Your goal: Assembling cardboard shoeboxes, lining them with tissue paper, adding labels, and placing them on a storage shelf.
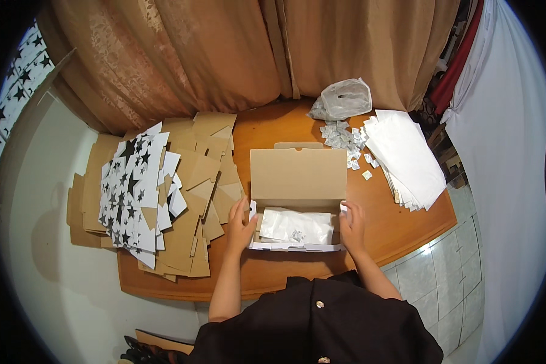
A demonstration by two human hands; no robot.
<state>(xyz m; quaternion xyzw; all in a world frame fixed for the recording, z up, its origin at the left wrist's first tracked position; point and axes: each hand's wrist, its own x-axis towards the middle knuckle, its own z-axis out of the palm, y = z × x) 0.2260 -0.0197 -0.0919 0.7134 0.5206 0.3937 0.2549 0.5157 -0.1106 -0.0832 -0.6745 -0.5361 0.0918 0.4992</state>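
A cardboard box stands before me with its lid raised, brown inside and white outside. Inside lies a folded white sheet or pouch, with a small clear packet on it. My left hand grips the box's left side wall, thumb toward the inside. At the opposite wall my right hand holds the right side in the same way. Parts of the fingers are hidden behind the walls.
Flattened brown cardboard boxes and star-patterned white ones are piled at left. Small sachets lie by a clear plastic bag at the back. White pouches are stacked at right on the wooden table. Brown curtains hang behind.
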